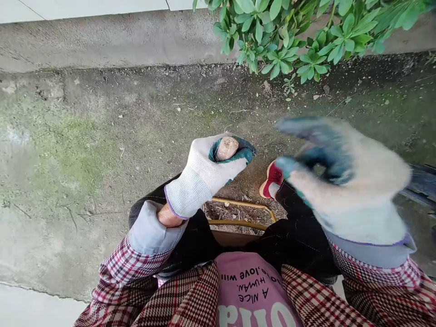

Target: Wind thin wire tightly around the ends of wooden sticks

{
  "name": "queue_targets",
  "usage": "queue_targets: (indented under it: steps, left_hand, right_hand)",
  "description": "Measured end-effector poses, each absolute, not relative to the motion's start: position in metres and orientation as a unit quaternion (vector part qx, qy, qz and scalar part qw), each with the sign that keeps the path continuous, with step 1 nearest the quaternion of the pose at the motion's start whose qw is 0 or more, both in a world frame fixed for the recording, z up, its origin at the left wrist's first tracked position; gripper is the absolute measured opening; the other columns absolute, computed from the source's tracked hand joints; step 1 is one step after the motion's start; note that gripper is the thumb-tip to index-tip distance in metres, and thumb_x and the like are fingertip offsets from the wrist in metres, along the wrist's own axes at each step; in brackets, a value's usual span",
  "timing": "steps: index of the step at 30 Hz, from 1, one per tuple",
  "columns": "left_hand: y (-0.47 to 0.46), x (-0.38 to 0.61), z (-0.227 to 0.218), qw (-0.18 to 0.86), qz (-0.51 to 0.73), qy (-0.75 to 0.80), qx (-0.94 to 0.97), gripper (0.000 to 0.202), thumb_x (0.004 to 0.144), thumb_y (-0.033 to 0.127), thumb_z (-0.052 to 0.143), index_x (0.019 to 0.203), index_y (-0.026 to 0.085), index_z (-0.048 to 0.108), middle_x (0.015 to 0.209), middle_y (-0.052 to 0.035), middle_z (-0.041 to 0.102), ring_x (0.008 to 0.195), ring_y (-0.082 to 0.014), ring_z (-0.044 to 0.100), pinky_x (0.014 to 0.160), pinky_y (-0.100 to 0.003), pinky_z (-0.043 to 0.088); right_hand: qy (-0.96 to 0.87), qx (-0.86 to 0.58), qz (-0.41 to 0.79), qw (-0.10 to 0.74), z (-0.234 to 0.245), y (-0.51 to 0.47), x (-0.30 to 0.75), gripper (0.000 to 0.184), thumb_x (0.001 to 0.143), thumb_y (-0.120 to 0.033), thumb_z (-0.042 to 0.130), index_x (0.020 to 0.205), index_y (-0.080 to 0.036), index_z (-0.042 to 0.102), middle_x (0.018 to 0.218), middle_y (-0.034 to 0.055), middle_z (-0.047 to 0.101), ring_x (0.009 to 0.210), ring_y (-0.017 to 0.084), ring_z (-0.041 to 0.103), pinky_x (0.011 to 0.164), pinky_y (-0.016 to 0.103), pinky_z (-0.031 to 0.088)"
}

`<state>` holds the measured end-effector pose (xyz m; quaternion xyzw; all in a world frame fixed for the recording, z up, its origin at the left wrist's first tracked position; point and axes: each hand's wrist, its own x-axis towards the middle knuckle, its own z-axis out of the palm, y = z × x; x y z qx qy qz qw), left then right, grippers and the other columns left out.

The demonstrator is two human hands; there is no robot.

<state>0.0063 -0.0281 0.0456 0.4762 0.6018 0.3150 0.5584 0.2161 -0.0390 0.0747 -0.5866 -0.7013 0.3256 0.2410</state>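
Pictured outdoors, starting at far left with green moss [76, 145] on the ground [153, 100] and a wall [116, 38] behind. Reaching out from a checked sleeve [134, 261], gripping a brown lump [227, 148] in the left hand [209, 170], gloved in white with a green palm, with fingers wrapped around it and one blunt end showing at the top of the fist. Continuing right to a yellow frame [243, 223] between dark trousers [303, 231], with a pink lettered shirt [250, 277] below, then to a red shoe [273, 174] and a leafy shrub [281, 38] against the wall. Holding the right hand [361, 163], gloved alike and blurred, well apart from the lump, with thumb and fingertips parted wide. Ending at the right edge on a dark object [424, 184], too hidden to name.
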Motion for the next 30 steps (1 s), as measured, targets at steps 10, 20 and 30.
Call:
queue_targets:
  steps: [10,20,30]
  left_hand:
    - [-0.033,0.005,0.046,0.584,0.306,0.575,0.485,0.007,0.075,0.022,0.074,0.080,0.018,0.077,0.071,-0.0004,0.070,0.069,-0.0179,0.069,0.059,-0.026,0.057]
    - [-0.037,0.001,0.048,0.530,0.294,0.557,0.568,0.007,0.080,0.026,0.076,0.082,0.019,0.079,0.080,-0.0021,0.077,0.076,-0.0200,0.072,0.069,-0.030,0.061]
    - [-0.033,0.003,0.041,0.628,0.295,0.532,0.485,0.016,0.083,0.034,0.074,0.076,0.019,0.072,0.066,-0.0009,0.069,0.059,-0.0162,0.066,0.053,-0.026,0.057]
  right_hand:
    - [-0.785,-0.539,0.249,0.177,0.056,-0.044,0.212,0.020,0.092,-0.030,0.073,0.112,-0.029,0.075,0.106,0.0073,0.083,0.090,0.034,0.079,0.074,0.047,0.059]
    - [-0.783,-0.537,0.263,0.171,0.064,-0.044,0.210,0.012,0.088,-0.028,0.068,0.099,-0.027,0.073,0.097,0.0090,0.080,0.084,0.035,0.076,0.071,0.048,0.055]
    - [-0.797,-0.532,0.214,0.190,0.060,-0.049,0.210,0.009,0.087,-0.028,0.070,0.095,-0.028,0.073,0.092,0.0071,0.077,0.080,0.029,0.073,0.068,0.042,0.051]
